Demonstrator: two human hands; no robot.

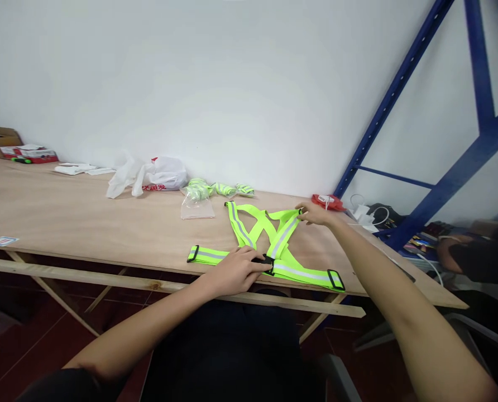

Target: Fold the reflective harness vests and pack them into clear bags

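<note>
A neon yellow-green reflective harness vest [282, 237] with silver stripes lies spread on the wooden table, its straps crossing at the back. Its waist belt runs along the front edge, with a black slider at each end. At the black buckle [269, 264] in the belt's middle, my left hand [240, 272] has its thumb and fingers closed about the buckle's left side. Further back, my right hand [314, 213] pinches the top right corner of the vest, by a small black fitting. Parts of the belt are hidden under my left hand.
Behind the vest lie bagged neon bundles [224, 190], a clear plastic bag [197, 209] and a white plastic bag [165, 173]. A red item [327, 202] sits right, near a blue metal rack [383, 106]. Another person's arm [450, 251] shows at far right.
</note>
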